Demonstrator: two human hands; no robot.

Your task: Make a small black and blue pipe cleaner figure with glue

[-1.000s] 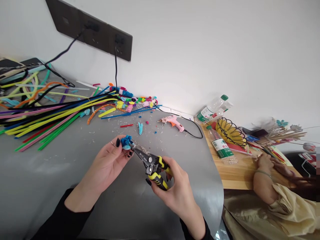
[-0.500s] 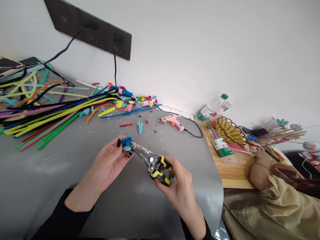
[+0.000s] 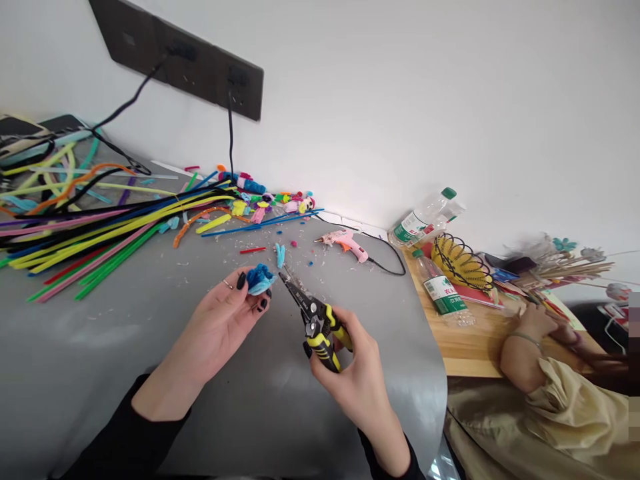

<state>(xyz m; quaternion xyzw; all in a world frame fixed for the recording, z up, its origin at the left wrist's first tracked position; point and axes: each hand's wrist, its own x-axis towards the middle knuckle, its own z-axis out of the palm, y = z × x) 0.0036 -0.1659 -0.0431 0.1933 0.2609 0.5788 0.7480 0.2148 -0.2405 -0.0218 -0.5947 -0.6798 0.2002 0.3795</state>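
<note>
Pinched between the thumb and fingers of my left hand is a small blue and light-blue fuzzy pipe-cleaner piece. My right hand grips the yellow-and-black handles of a pair of pliers. Its dark jaws point up and left, slightly parted and a little to the right of the fuzzy piece, with no contact. Just beyond the jaws, a light-blue pipe-cleaner scrap lies on the grey table. Part of the blue piece is hidden by my fingers.
Bundled pipe cleaners spread over the left side. A pink glue gun with a black cord lies near the wall. Plastic bottles and a yellow basket stand on a wooden table at right, where another person's arm rests.
The pliers have come away from the blue piece to the right, and their jaws have parted. More of the fuzzy piece shows. The other person's hand has shifted right.
</note>
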